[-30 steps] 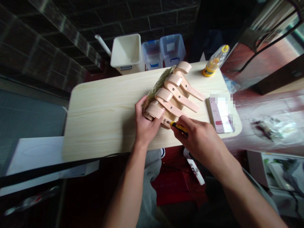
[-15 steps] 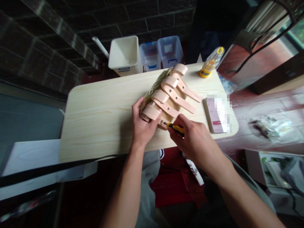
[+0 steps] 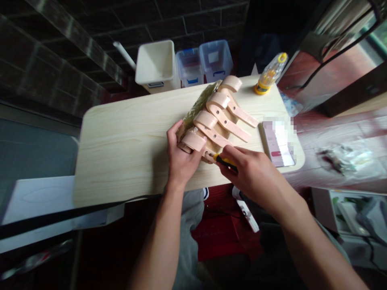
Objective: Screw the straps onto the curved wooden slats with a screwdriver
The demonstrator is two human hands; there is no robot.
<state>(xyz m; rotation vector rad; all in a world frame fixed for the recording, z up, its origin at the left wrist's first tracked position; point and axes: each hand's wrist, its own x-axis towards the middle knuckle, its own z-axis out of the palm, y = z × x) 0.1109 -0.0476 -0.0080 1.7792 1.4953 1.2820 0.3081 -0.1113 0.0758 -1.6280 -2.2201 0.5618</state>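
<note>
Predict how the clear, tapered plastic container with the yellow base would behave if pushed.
The clear, tapered plastic container may tip if pushed near its top, as it stands tall on its round yellow base. Toppled, it would probably roll, given its rounded sides.

Looks from the head, forward and steeply down, across the near edge of the desk [image 3: 121, 149]. Sits close enough to put left hand [image 3: 184, 159] and right hand [image 3: 246, 165] mid-frame, yet spans the desk from left edge to right. Reaches past the far edge to bins [image 3: 155, 60] and wall [image 3: 169, 24], below the near edge to trousers [image 3: 190, 213]. Leans slightly, slanting the far edge up rightward.
</note>
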